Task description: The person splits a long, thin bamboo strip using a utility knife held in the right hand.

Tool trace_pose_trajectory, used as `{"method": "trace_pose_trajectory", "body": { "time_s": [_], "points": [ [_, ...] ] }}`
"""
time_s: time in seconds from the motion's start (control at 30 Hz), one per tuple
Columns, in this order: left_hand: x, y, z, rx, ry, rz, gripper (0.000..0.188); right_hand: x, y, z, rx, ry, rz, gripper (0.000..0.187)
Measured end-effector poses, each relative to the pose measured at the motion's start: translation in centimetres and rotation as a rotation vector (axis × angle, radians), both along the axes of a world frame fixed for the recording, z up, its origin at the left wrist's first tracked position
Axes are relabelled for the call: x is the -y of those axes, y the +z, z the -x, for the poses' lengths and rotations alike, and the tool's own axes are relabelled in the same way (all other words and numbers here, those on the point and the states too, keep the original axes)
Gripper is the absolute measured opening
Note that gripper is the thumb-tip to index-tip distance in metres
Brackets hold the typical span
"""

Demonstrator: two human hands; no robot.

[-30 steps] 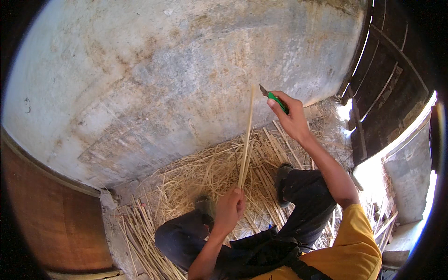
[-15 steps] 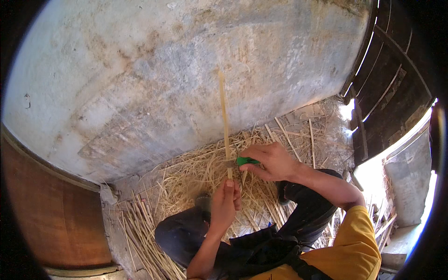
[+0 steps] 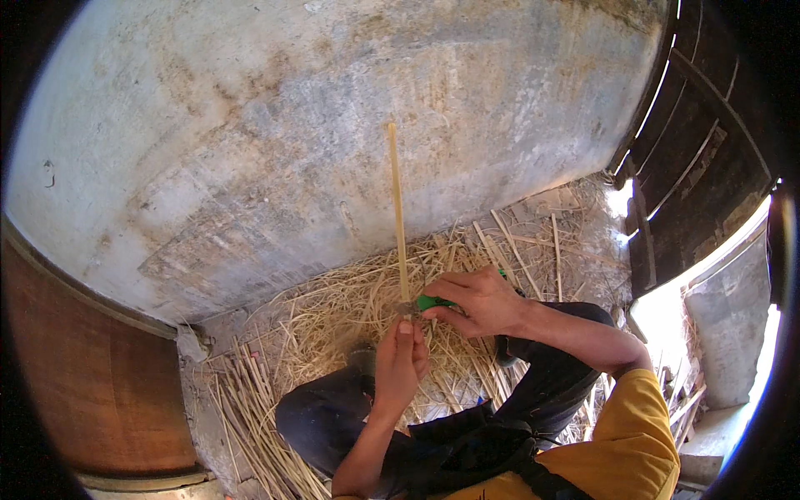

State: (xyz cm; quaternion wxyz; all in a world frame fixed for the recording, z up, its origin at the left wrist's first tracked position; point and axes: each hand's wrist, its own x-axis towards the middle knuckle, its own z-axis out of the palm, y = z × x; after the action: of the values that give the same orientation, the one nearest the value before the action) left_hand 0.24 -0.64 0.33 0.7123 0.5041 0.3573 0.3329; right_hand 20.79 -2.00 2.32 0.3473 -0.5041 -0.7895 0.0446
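A long, pale yellow strip that looks like split bamboo [image 3: 398,208] stands up from my left hand [image 3: 402,358], its far end against the wall. The thumb and fingers of that hand pinch it near its lower end. My right hand [image 3: 479,302] is closed around a green-handled knife [image 3: 429,302]. Its short, dark blade lies across the strip just above my left thumb. The lower end of the strip is hidden in my left fingers.
Curly shavings [image 3: 333,308] cover the floor beneath my hands. A bundle of thin strips [image 3: 258,408] lies at the left by my knee. The stained wall [image 3: 292,167] rises ahead, with a brown wooden panel [image 3: 92,358] at left and dark boards [image 3: 700,150] at right.
My right hand has moved slightly down and left, bringing the knife blade closer to my left thumb. The handle has turned, so its green rear end now shows behind my right hand.
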Motion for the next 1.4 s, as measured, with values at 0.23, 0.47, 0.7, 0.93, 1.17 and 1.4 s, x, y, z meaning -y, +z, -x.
{"method": "trace_pose_trajectory", "body": {
  "time_s": [0.23, 0.47, 0.7, 0.93, 1.17, 1.4],
  "points": [
    [0.0, 0.8, 0.1, -0.018, -0.021, 0.050, 0.040, 0.4, 0.6, 0.1, 0.016, -0.033, 0.058, 0.023],
    [0.7, 0.8, -0.3, -0.045, -0.077, 0.110, 0.036, -1.7, 0.7, -2.8, -0.114, -0.176, -0.038, 0.028],
    [1.7, -0.6, -0.6, -0.218, -0.153, -0.131, 0.042, -4.0, 2.8, -8.4, -0.254, -0.455, 0.013, 0.028],
    [0.2, -3.5, -0.5, 0.023, -0.238, 0.086, 0.038, -4.0, 2.7, -11.4, -0.332, -0.713, -0.061, 0.028],
    [0.0, -0.1, -0.9, -0.025, -0.096, 0.076, 0.037, -1.5, 1.6, -5.3, -0.233, -0.349, 0.081, 0.029],
    [-0.2, 0.1, -0.7, 0.017, -0.076, 0.065, 0.030, -0.5, 0.2, -0.8, -0.066, -0.047, 0.025, 0.025]
  ]
}}
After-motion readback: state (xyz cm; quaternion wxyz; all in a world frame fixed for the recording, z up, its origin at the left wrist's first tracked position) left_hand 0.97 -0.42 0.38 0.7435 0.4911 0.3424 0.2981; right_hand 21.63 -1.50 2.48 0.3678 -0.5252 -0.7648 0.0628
